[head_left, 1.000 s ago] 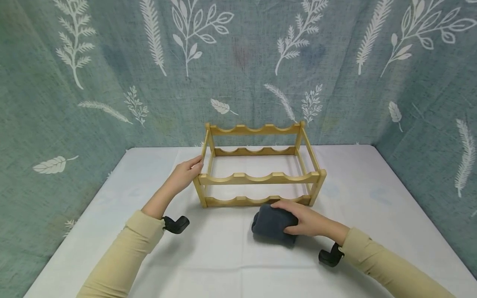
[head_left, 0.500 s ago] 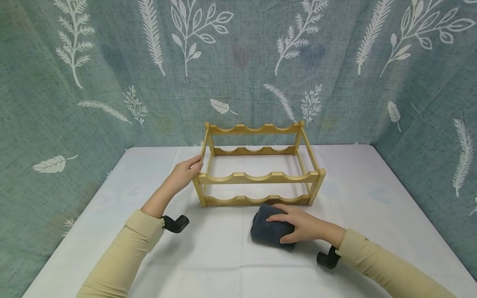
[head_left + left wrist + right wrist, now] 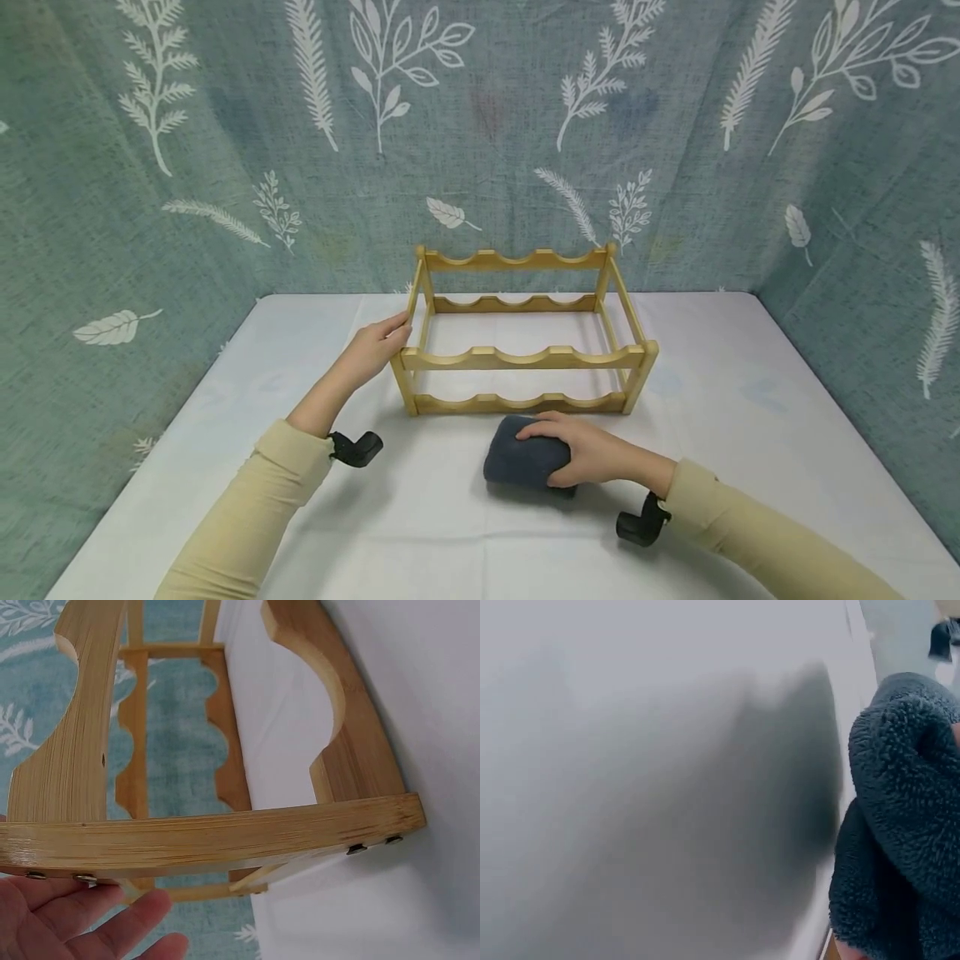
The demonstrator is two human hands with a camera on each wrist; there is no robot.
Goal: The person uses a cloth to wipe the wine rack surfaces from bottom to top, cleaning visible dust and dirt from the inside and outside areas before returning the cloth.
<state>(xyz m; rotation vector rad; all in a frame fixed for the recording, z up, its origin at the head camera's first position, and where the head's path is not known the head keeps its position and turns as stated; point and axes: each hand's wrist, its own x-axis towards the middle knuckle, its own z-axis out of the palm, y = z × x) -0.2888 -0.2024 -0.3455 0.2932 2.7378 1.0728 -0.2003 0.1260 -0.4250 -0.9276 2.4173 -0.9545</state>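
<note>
A light wooden wine rack [image 3: 517,358] with two tiers of scalloped rails stands on the white-covered table. My left hand [image 3: 372,352] holds its left side near the front upright. In the left wrist view, the fingers [image 3: 131,922] lie along the outside of the rack's end piece [image 3: 225,838]. In front of the rack my right hand [image 3: 588,450] grips a folded dark blue-grey towel [image 3: 521,457] from its right side, fingers over the top and thumb nearer me. Its fluffy folds fill the right edge of the right wrist view; most of that hand is hidden there.
A white cloth [image 3: 420,533] covers the table. Green fabric with white leaf prints [image 3: 480,183] hangs behind and at both sides, close to the rack's back. Each wrist carries a small black camera mount [image 3: 356,450].
My right hand has moved left with the towel, along the front of the rack, and its fingers have shifted on the cloth. The left hand and rack stay in place.
</note>
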